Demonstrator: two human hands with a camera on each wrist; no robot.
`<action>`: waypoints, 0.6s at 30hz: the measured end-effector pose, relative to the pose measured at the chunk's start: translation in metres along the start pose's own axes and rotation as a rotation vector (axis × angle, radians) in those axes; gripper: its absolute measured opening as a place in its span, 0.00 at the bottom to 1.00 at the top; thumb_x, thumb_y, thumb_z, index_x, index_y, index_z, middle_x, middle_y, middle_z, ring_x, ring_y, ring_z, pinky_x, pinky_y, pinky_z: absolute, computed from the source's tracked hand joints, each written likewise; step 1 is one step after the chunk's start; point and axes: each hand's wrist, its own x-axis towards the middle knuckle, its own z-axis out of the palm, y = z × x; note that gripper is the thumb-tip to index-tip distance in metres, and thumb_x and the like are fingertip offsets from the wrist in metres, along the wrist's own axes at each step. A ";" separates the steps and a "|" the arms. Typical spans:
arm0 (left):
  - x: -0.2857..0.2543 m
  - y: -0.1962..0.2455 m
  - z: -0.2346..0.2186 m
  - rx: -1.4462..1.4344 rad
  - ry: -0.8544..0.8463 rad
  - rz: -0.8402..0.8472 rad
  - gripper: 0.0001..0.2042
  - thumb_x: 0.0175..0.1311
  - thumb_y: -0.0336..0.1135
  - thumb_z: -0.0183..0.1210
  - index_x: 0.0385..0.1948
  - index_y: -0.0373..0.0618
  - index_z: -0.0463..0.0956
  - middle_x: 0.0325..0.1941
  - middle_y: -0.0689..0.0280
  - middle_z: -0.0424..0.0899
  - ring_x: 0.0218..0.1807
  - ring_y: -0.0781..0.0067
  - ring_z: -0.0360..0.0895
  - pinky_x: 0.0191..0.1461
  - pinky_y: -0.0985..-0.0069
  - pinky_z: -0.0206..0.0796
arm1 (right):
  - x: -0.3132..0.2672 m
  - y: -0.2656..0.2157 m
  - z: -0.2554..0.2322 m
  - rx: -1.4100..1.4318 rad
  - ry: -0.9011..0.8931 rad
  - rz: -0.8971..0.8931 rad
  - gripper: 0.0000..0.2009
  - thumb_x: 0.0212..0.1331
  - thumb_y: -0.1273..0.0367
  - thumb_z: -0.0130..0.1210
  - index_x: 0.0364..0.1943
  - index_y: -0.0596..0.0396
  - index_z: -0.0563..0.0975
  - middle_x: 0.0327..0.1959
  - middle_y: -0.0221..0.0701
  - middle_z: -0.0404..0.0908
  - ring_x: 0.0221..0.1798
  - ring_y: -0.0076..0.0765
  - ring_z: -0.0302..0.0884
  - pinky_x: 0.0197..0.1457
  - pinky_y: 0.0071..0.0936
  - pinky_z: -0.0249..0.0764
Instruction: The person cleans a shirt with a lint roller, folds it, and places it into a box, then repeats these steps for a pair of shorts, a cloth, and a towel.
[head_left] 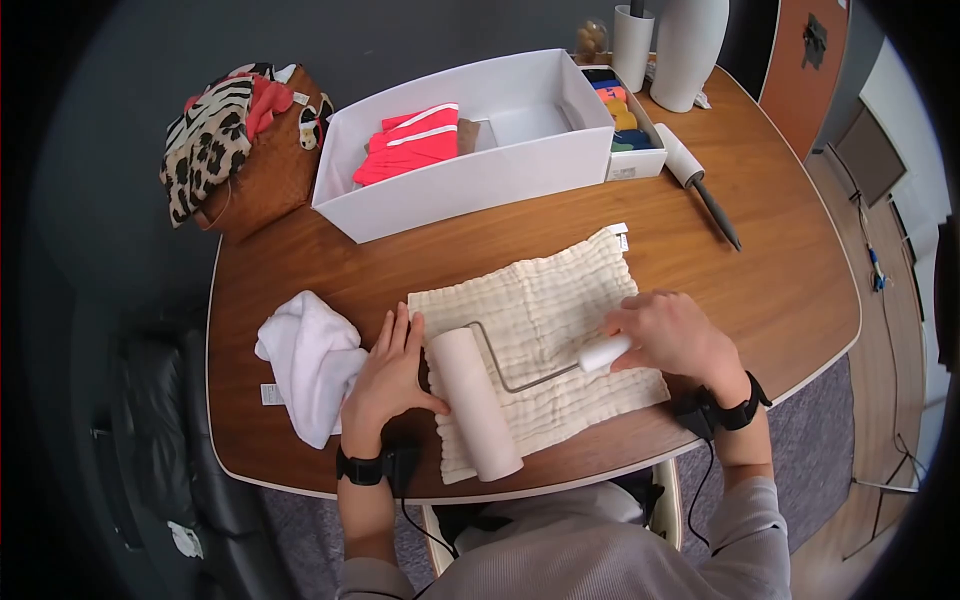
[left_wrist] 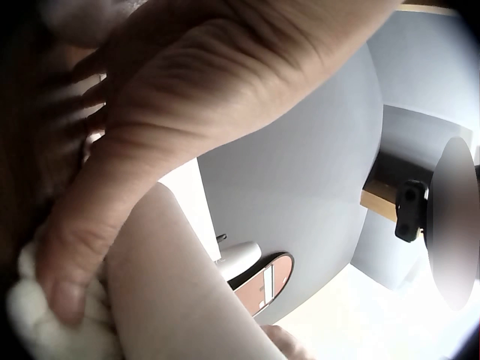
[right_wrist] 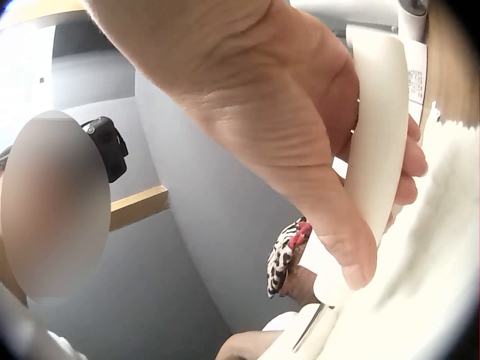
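Observation:
A cream gauze cloth [head_left: 575, 285] lies spread on the table, with a large lint roller [head_left: 473, 405] across its left part. My right hand [head_left: 675, 335] holds the roller's white handle [head_left: 603, 354]; the right wrist view shows thumb and fingers on either side of the handle [right_wrist: 379, 120]. A bent wire joins handle and roller. My left hand [head_left: 388, 375] rests at the cloth's left edge, fingers straight and spread away from me. Its thumb [left_wrist: 71, 296] presses the cloth close beside the roller sheet [left_wrist: 180, 277].
A white towel [head_left: 315, 370] lies crumpled left of my left hand. Behind the cloth stands a white box [head_left: 460, 195] with red folded clothing [head_left: 415, 145]. A smaller lint roller [head_left: 695, 180] lies at the right, near a narrow box [head_left: 637, 165]. A brown basket [head_left: 275, 180] stands back left.

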 end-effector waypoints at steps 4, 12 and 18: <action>0.000 -0.002 0.001 -0.004 -0.005 0.000 0.60 0.20 0.55 0.70 0.60 0.31 0.45 0.65 0.40 0.41 0.68 0.45 0.39 0.68 0.66 0.40 | -0.001 0.019 -0.007 -0.011 -0.121 0.098 0.15 0.33 0.62 0.64 0.28 0.48 0.76 0.26 0.29 0.76 0.34 0.39 0.74 0.36 0.32 0.69; 0.000 -0.003 0.001 0.000 -0.020 -0.007 0.61 0.20 0.55 0.70 0.60 0.31 0.45 0.66 0.42 0.39 0.68 0.46 0.37 0.67 0.66 0.40 | -0.014 0.057 -0.029 0.077 -0.124 0.407 0.16 0.28 0.66 0.64 0.27 0.53 0.76 0.29 0.33 0.78 0.36 0.40 0.74 0.37 0.31 0.69; 0.000 -0.004 0.002 0.003 -0.017 -0.005 0.60 0.20 0.55 0.70 0.60 0.31 0.45 0.66 0.42 0.39 0.68 0.46 0.38 0.67 0.65 0.41 | -0.033 0.096 -0.038 0.165 -0.039 0.502 0.17 0.23 0.71 0.67 0.26 0.55 0.77 0.25 0.32 0.77 0.32 0.36 0.74 0.36 0.27 0.68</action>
